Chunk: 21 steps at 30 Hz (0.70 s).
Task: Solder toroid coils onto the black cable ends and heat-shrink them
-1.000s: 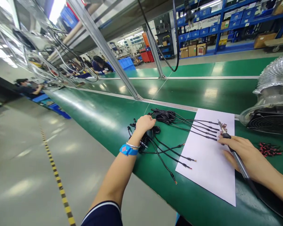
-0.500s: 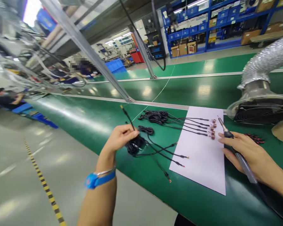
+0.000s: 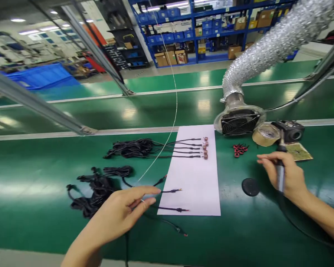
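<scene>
My left hand (image 3: 125,209) is over the left edge of a white sheet of paper (image 3: 195,178), thumb and forefinger apart. Black cable ends (image 3: 172,210) with bared tips lie by its fingertips, some on the sheet. A thin pale wire (image 3: 176,107) hangs from above and runs down behind this hand. A soldering iron (image 3: 280,174) is in my right hand (image 3: 289,176), its tip up beside a small black stand (image 3: 291,130). Several cables (image 3: 183,148) lie side by side at the sheet's top, with small copper coils (image 3: 205,148) at their ends.
Bundled black cables (image 3: 97,193) lie left on the green bench. Small red-and-black parts (image 3: 240,150), a round black disc (image 3: 250,187), a tape roll (image 3: 265,134) and a yellowish sponge (image 3: 299,152) are at right. A fan (image 3: 239,124) with a silver duct (image 3: 256,55) stands behind.
My left hand has let go of the black cable and moved to the sheet's edge. The soldering iron has moved right, away from the coils to the stand. The view has swung right.
</scene>
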Each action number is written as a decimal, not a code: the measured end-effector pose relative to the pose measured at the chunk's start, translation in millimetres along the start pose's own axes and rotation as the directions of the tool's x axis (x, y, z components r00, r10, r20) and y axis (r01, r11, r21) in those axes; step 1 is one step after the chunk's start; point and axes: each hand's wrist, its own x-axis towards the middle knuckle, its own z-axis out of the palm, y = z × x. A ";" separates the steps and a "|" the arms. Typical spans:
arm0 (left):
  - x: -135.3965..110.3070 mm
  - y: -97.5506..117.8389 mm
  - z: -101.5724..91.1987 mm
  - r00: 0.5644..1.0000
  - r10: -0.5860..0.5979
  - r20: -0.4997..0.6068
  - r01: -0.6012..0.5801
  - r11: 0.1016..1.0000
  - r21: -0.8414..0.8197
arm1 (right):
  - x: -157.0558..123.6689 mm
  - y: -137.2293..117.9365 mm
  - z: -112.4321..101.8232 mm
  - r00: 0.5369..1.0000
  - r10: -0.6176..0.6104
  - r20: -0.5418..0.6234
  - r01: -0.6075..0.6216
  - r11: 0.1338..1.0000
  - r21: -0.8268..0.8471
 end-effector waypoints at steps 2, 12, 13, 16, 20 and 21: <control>14.4 15.3 3.4 0.992 0.041 -0.120 -0.044 0.999 -0.018 | 6.2 8.0 11.0 0.999 0.011 0.050 -0.009 0.999 -0.037; 84.2 120.5 24.5 0.843 0.379 -0.380 -0.465 0.870 -0.163 | 37.5 22.0 53.7 0.982 0.044 0.183 -0.029 0.996 -0.086; 88.4 127.0 27.8 0.841 0.391 -0.374 -0.484 0.853 -0.196 | 38.4 21.5 54.0 0.983 0.044 0.181 -0.029 0.996 -0.083; 95.9 142.5 41.6 0.900 0.360 -0.245 -0.424 0.855 -0.299 | 30.8 13.9 43.9 0.985 0.022 0.172 -0.013 0.999 -0.050; 97.6 156.3 62.8 0.962 0.260 0.082 -0.222 0.922 -0.316 | -3.0 -9.3 12.2 0.969 -0.076 0.235 0.058 0.995 0.083; 97.7 159.1 67.3 0.958 0.246 0.150 -0.190 0.931 -0.312 | -12.2 -15.2 4.6 0.958 -0.124 0.260 0.090 0.986 0.142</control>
